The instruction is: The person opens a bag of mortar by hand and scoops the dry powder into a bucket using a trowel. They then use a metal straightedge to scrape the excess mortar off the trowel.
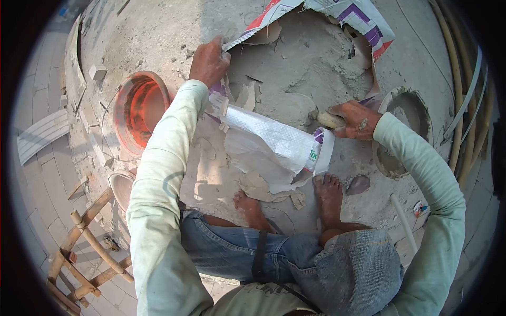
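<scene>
A torn-open bag (pixel 274 138) of grey powder lies in front of me, its white woven side folded down toward my feet and its printed far edge standing up. My left hand (pixel 209 62) is closed on the bag's torn edge at the upper left. In my right hand (pixel 354 120) is the pale, thick handle of a trowel (pixel 331 120), at the bag's right side. The trowel's rounded blade seems coated in powder and rests on the grey powder (pixel 311 58); its outline is hard to make out.
An orange bucket (pixel 126 113) stands to the left, with a pale bowl (pixel 121 187) below it. At the right is a mortar-crusted bucket (pixel 385 152). Bamboo poles (pixel 68 242) lie lower left, and hoses or pipes (pixel 459 100) run along the right edge. My bare feet are near the bag.
</scene>
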A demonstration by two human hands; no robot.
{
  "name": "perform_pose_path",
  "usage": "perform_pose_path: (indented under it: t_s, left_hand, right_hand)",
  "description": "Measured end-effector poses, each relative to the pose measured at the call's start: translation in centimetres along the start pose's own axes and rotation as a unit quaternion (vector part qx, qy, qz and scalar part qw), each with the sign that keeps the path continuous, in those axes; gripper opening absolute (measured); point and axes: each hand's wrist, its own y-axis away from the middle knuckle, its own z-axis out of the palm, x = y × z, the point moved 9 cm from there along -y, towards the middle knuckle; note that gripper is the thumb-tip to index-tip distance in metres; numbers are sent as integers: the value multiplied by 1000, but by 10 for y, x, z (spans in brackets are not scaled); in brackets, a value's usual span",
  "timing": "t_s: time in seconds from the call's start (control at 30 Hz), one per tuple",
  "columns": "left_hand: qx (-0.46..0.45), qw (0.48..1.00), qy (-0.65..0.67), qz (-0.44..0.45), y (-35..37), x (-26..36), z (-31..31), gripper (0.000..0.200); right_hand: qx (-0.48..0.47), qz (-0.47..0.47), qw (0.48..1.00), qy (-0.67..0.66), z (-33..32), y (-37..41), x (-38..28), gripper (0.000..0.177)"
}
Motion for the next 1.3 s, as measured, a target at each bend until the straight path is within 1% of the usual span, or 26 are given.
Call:
perform_pose_path:
  t_s: [0.07, 0.1, 0.17, 0.3, 0.37, 0.43, 0.5, 0.57, 0.67, 0.7, 0.77, 0.8, 0.87, 0.9, 0.97, 1.0, 1.07, 1.1, 1.17, 1.2, 1.27, 1.3]
  left_hand:
    - [-3, 1000, -14, 14, -1, 1, 0, 30]
    - [3, 1000, -19, 16, 0, -3, -1, 30]
    - [19, 1000, -18, 14, 1, -9, -4, 31]
    - [12, 1000, -19, 11, 3, -5, -2, 31]
    - [4, 1000, 6, -1, 2, 0, -2, 26]
    - [1, 1000, 2, 0, 1, 4, -1, 26]
    - [-2, 1000, -2, 4, 0, 2, -1, 26]
    - [-9, 1000, 2, -11, -1, -5, -1, 32]
    - [0, 1000, 5, -8, 2, -8, -3, 32]
    - [3, 1000, 6, -11, 2, -9, -4, 32]
    - [-5, 1000, 7, -8, 0, -6, -3, 32]
    - [-2, 1000, 6, -9, 1, -5, -4, 32]
    - [-1, 1000, 19, -13, 1, -4, -4, 33]
    - [-1, 1000, 20, -13, 0, -4, -4, 33]
    - [0, 1000, 21, -17, 1, -6, -3, 33]
    - [-1, 1000, 23, -17, 0, -9, -2, 33]
    - [15, 1000, -9, 7, 0, -10, -3, 32]
    - [16, 1000, -9, 5, 1, -11, -2, 32]
    - [18, 1000, 2, 7, 1, -9, -4, 32]
    - [19, 1000, 3, 7, 0, -6, -6, 32]
    - [-5, 1000, 10, -12, 1, -7, -4, 33]
    - [-9, 1000, 11, -12, 1, -7, -3, 33]
  right_hand:
    - [-34, 1, 999, -19, 6, 2, -2, 52]
    - [-35, 4, 999, -24, 7, 6, 1, 52]
    - [-29, -22, 999, -31, 2, 6, 2, 52]
    - [-32, -31, 999, -15, 4, -2, -1, 52]
    - [47, -67, 997, -11, 7, -14, 3, 52]
    - [45, -57, 997, -29, 15, -15, 9, 53]
    - [47, -46, 997, -46, 8, -13, 1, 54]
    - [-84, -11, 989, -122, 14, -4, 0, 56]
    - [-56, 1, 990, -130, -5, 9, 0, 56]
    - [-58, 0, 990, -126, -5, 11, 5, 56]
    - [34, 5, 997, -70, -22, 15, 22, 55]
    - [34, 4, 997, -68, -23, 16, 27, 55]
    - [98, 13, 995, -26, -37, 17, 39, 59]
    - [98, 14, 995, -25, -38, 14, 42, 59]
    - [112, 65, 991, 15, -38, 9, 54, 61]
    - [111, 66, 991, 15, -33, 6, 55, 61]
    - [122, -4, 981, 149, -30, -1, 38, 60]
    - [120, -5, 981, 150, -29, -2, 35, 60]
    - [73, 19, 990, 122, -15, -3, 32, 57]
    - [73, 18, 989, 123, -15, -1, 28, 57]
    - [22, -14, 994, 104, -2, 2, 18, 59]
    - [20, -13, 995, 102, 1, 1, 17, 59]
